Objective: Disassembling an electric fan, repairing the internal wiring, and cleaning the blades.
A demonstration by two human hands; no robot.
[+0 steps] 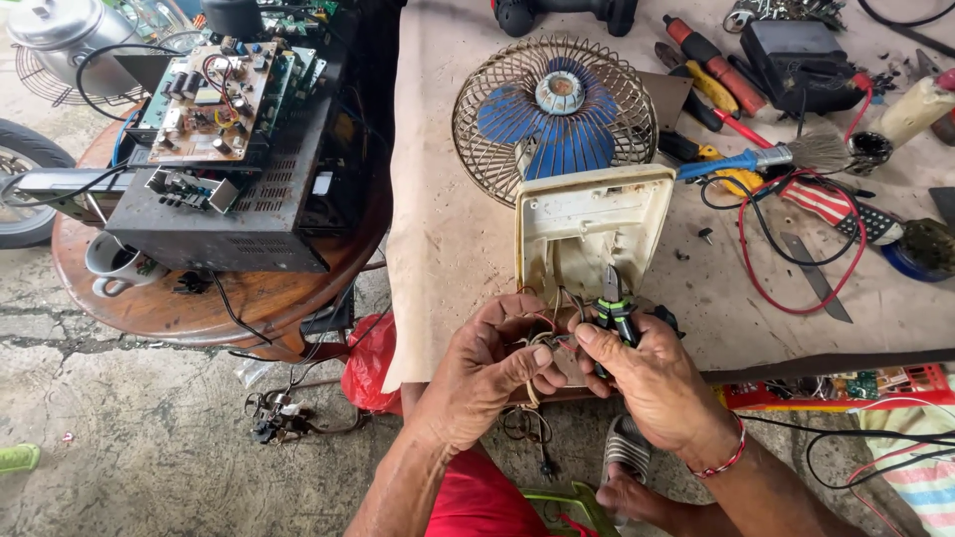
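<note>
A small table fan lies on its back on the workbench, its blue blades (557, 124) behind a rusty wire guard (477, 119). Its cream plastic base (587, 224) is open toward me, with thin wires (545, 333) spilling out. My left hand (487, 373) pinches a bundle of those wires at the base's near edge. My right hand (652, 383) grips green-and-black-handled pliers (615, 303), whose jaws point into the base cavity just above the wires. Both hands touch each other at the fingertips.
The bench, covered in tan paper (438, 229), carries screwdrivers (711, 75), a blue-handled brush (766, 157), red wire (796, 288), a knife (816, 278) and a black box (791, 55). To the left, a round wooden table (219, 308) holds an open amplifier chassis (229, 209) with circuit boards (214, 89). A red bag (368, 363) hangs below.
</note>
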